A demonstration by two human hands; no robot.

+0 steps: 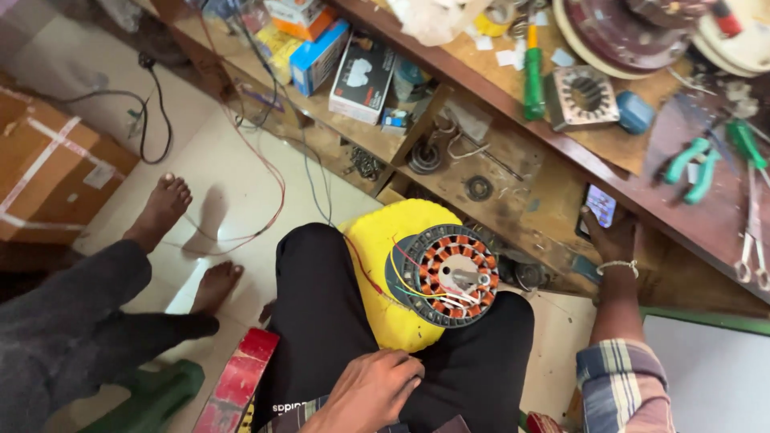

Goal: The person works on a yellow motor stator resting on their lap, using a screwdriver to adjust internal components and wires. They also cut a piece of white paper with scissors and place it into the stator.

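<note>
The round copper-wound motor stator (pixel 451 275) lies on a yellow cushion (pixel 395 265) across the person's lap, the left hand (pixel 370 390) resting loosely curled and empty on the near thigh, while the right hand (pixel 611 234) clasps a small lit phone (pixel 600 205) against the wooden shelf (pixel 513 192) at right.

The floor (pixel 233 172) is laid with pale, glossy tiles that catch soft light and faint shadows. A long wooden counter (pixel 618 144) runs diagonally across the upper right, its top worn and scattered with tools and scraps. Beneath it a wooden shelf (pixel 345 132) holds small boxes and loose parts, with thin wires trailing down onto the tiles. A taped cardboard box (pixel 48 168) stands at the left edge. A green plastic stool (pixel 156 393) sits low on the floor at lower left.
</note>
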